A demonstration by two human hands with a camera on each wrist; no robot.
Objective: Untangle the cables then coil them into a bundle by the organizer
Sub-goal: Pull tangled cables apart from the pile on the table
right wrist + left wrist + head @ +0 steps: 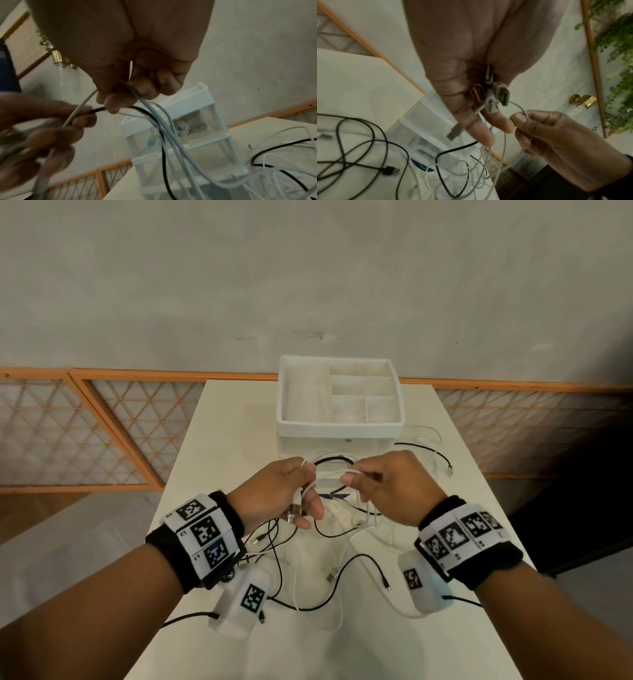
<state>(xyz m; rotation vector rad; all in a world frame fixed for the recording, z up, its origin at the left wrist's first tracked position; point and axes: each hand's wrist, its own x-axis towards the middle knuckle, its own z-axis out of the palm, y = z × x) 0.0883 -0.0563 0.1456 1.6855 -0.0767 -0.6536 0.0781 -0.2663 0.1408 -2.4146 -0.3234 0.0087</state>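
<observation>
My left hand [305, 494] grips a bunch of white cable ends; their USB plugs [489, 93] stick out of its palm in the left wrist view. A short white cable [334, 474] and a black cable [334, 458] arch across to my right hand [356, 477], which pinches the white cable [521, 109] between thumb and fingers. Both hands hover just in front of the white organizer [339, 424]. From my right hand [130, 92], white strands [171, 135] and a black one [154, 117] hang down to a tangle on the table.
Loose black cable [356, 563] and white cable [339, 604] lie tangled on the white table [239, 422] below my hands. More cable ends [435, 450] lie right of the organizer. A black USB plug [391, 171] rests on the table. An orange lattice rail [102, 433] runs behind.
</observation>
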